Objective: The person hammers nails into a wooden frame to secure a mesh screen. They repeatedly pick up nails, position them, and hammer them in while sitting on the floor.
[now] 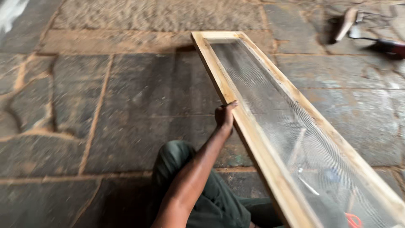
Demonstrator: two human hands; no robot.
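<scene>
A long wooden frame (247,122) with fine wire mesh (291,126) stretched across it runs from the top centre down to the bottom right, its near end raised. My left hand (225,116) grips the frame's left rail about midway, thumb over the top edge. The arm reaches up from the bottom centre, past my knee in dark green trousers (177,162). My right hand is out of sight. Through the mesh I make out blurred shapes, among them something orange (353,219) near the bottom right.
The floor is large grey stone slabs (139,101) with sawdust in the joints and a sawdust-covered patch at the top. At the top right lie a wooden-handled tool (344,25) and a dark power tool with a cord (390,46).
</scene>
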